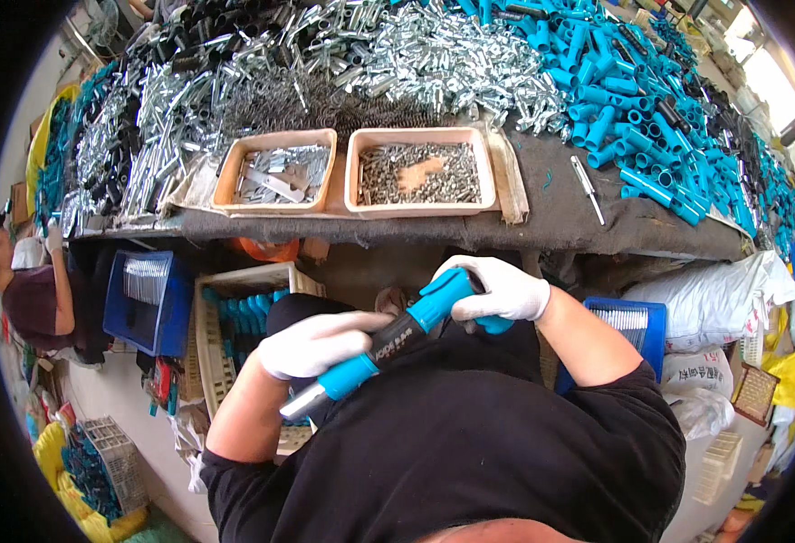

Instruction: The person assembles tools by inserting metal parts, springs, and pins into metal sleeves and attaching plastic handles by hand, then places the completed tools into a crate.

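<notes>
Both my hands wear white gloves and hold one teal-and-black tube-shaped tool (393,337) slantwise in front of my body. Its lower left end is a bare silver metal piece (303,401). My left hand (320,344) wraps round the black and lower teal part, the fingers lying over its far side. At the upper right, my right hand (502,291) is closed on the thick teal end, where a side piece (494,323) pokes out below the fingers. The tool's exact kind does not show. Part of its upper end is hidden by the right glove.
A cloth-covered bench (551,217) bears heaped teal plastic tubes (615,118), shiny metal parts (443,54) and dark springs (325,101). Two trays of small parts (420,211) (275,209) stand at its edge. Blue bins (144,339) (658,330) flank me. A co-worker (40,299) is at far left.
</notes>
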`<move>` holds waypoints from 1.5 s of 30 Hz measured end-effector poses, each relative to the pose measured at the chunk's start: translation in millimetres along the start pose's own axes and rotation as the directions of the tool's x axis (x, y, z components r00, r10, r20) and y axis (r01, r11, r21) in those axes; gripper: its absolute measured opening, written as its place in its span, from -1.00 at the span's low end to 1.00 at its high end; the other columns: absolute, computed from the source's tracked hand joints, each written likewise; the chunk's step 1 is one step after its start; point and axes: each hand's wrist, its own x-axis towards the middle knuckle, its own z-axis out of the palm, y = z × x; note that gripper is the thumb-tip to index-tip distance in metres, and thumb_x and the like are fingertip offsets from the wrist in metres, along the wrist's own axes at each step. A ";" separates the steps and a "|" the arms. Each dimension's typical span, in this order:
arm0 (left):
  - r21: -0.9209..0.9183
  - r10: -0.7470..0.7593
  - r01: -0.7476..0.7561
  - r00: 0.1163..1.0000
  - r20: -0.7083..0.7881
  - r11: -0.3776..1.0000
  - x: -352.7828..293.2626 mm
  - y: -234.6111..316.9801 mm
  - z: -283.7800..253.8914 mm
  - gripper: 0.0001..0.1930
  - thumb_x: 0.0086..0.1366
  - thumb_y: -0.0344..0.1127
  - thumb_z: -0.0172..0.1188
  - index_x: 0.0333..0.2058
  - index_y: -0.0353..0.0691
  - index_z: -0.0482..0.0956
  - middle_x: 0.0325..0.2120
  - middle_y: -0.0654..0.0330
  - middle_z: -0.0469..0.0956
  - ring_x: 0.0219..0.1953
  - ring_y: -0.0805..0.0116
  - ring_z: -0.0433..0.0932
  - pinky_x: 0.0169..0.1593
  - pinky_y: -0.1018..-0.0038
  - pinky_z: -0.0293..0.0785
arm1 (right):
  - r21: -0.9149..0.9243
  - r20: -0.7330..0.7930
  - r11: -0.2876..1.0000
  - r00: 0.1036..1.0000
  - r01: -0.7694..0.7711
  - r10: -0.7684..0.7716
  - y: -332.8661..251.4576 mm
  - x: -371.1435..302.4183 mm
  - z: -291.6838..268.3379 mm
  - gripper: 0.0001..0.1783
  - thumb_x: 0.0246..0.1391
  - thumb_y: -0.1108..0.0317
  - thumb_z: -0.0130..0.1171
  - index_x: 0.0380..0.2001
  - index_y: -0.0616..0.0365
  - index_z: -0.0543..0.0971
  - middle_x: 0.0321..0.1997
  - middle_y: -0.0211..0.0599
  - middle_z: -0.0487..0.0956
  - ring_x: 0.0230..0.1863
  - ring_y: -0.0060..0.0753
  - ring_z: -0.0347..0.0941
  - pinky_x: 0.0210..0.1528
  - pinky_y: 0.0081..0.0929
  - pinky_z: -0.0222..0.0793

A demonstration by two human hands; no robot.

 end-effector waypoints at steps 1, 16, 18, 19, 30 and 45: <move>-0.262 -0.017 0.006 0.999 -0.041 0.965 -5.4 10.4 -3.6 -0.41 0.29 -0.08 0.09 0.16 -0.39 0.30 -0.07 -0.12 0.51 0.00 0.08 0.51 0.07 0.27 0.42 | 0.216 -0.038 0.974 0.997 0.070 -0.064 8.9 -2.9 -1.5 -0.56 0.04 0.25 0.26 -0.06 0.18 0.40 -0.38 -0.33 0.55 -0.46 -0.55 0.50 -0.39 -0.53 0.46; -0.104 0.341 -0.684 0.483 -0.807 0.723 53.2 -7.2 -23.1 -0.52 0.37 0.09 -0.04 -0.10 -0.29 0.35 -0.69 0.20 0.31 -0.70 0.34 0.35 -0.53 0.40 0.39 | -0.955 -0.282 0.281 0.592 -0.097 -0.755 16.2 72.2 -199.3 -0.71 -0.06 0.45 0.03 -0.24 0.05 0.62 -0.22 -0.15 0.60 -0.11 -0.08 0.50 0.00 -0.20 0.40; -0.073 0.360 -0.580 0.595 -0.718 0.812 61.1 -13.6 -16.2 -0.40 0.36 0.19 -0.08 -0.05 -0.36 0.33 -0.65 0.17 0.37 -0.68 0.37 0.38 -0.54 0.44 0.39 | -0.955 -0.289 0.243 0.721 -0.170 -0.630 19.8 80.5 -220.0 -0.72 -0.05 0.45 0.02 -0.25 0.04 0.61 -0.22 -0.16 0.59 -0.12 -0.08 0.48 0.00 -0.21 0.38; -0.084 0.341 -0.529 0.653 -0.676 0.845 64.5 -17.8 -13.7 -0.39 0.36 0.18 -0.09 -0.03 -0.37 0.33 -0.64 0.15 0.39 -0.66 0.38 0.40 -0.52 0.45 0.39 | -0.953 -0.299 0.190 0.828 -0.235 -0.474 22.0 83.8 -227.0 -0.73 -0.05 0.46 0.02 -0.26 0.04 0.61 -0.22 -0.18 0.59 -0.12 -0.07 0.47 -0.01 -0.21 0.36; -0.196 0.171 -0.254 0.916 -0.362 0.947 85.5 -17.7 11.5 -0.69 0.41 -0.20 -0.02 -0.05 -0.34 0.37 -0.56 0.32 0.38 -0.53 0.58 0.35 -0.40 0.60 0.32 | -0.767 -0.171 0.565 0.752 0.304 -0.637 -50.3 32.0 -116.0 -0.69 0.01 0.42 0.18 -0.12 0.10 0.53 -0.23 -0.19 0.49 -0.23 -0.24 0.48 -0.22 -0.40 0.45; -0.215 0.212 -0.212 0.977 -0.025 0.953 34.3 -9.0 26.2 -0.67 0.36 -0.04 0.05 -0.36 -0.22 0.44 -0.60 0.33 0.40 -0.62 0.58 0.39 -0.52 0.61 0.31 | -0.547 0.065 0.650 0.800 0.528 -0.596 -75.0 -2.1 -11.1 -0.70 -0.11 0.58 0.27 -0.23 0.13 0.56 -0.16 -0.18 0.59 -0.18 -0.13 0.53 -0.12 -0.34 0.45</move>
